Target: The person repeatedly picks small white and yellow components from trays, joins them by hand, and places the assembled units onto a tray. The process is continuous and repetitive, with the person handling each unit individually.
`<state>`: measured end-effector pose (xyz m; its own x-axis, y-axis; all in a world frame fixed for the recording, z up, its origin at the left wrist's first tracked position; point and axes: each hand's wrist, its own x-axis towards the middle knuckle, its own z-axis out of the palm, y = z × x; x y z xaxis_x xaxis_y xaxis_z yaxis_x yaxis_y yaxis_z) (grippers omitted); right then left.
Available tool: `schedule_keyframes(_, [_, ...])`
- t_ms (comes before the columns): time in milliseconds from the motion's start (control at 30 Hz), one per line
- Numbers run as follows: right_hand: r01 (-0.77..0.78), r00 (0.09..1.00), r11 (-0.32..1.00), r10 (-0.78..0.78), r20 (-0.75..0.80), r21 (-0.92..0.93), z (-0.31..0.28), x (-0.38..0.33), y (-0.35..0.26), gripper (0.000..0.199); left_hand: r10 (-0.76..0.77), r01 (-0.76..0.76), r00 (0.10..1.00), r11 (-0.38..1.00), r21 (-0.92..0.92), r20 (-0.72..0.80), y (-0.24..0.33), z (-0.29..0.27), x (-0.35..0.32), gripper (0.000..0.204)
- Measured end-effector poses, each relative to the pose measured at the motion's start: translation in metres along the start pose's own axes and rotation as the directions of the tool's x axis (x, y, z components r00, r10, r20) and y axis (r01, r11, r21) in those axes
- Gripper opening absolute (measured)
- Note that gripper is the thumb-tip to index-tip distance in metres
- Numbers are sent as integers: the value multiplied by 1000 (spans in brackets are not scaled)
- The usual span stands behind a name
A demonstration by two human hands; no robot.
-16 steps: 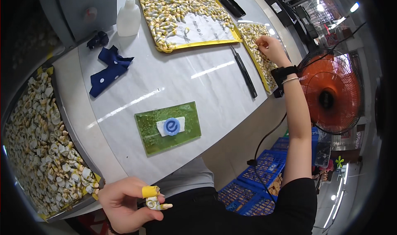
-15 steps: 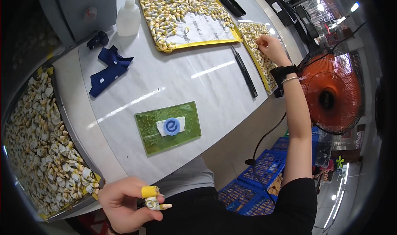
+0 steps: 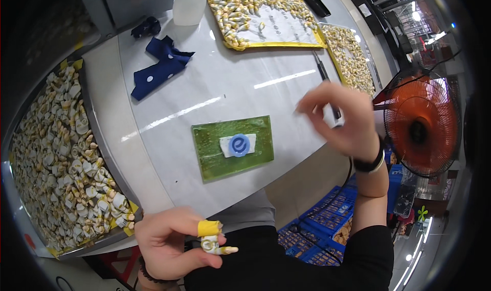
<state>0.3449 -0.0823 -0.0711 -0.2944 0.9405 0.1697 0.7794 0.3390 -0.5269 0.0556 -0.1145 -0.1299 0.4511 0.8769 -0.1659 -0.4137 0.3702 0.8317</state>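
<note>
Near the front edge of the table, my left hand [image 3: 171, 242] pinches a small white-and-yellow piece [image 3: 210, 245] with a pale pointed tip between thumb and index finger. Yellow tape [image 3: 208, 228] wraps that index fingertip. Over the right side of the table hangs my right hand [image 3: 342, 119], blurred by motion, its thumb and index curled into a pinch; whatever is at the tips cannot be made out. Between the hands lies a green rectangular slab [image 3: 207, 165], with a white patch and a round blue piece [image 3: 239, 144] on top.
A bin [image 3: 108, 170] heaped with small white-and-yellow pieces stands at left. Two yellow-rimmed trays of similar pieces, one large [image 3: 279, 46] and one narrower [image 3: 335, 60], lie at the back. Also around are a dark pointed tool [image 3: 320, 66], white bottle [image 3: 189, 7], blue dotted cloth [image 3: 162, 68], orange fan [image 3: 422, 122] and blue crates [image 3: 327, 214].
My right hand has left the narrow tray and come back toward me over the table. My left hand keeps the small piece. The whole view has shifted a little.
</note>
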Motion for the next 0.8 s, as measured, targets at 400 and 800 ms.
schedule_keyframes(400, [313,943,946,-299,146,-81,44,17,-15,21,36,-35,998,999,-14,45,-1,-8,-1,40])
schedule_keyframes(800, [314,947,896,-272,170,-314,44,10,-31,27,94,-98,994,994,57,57,-5,-11,0,46])
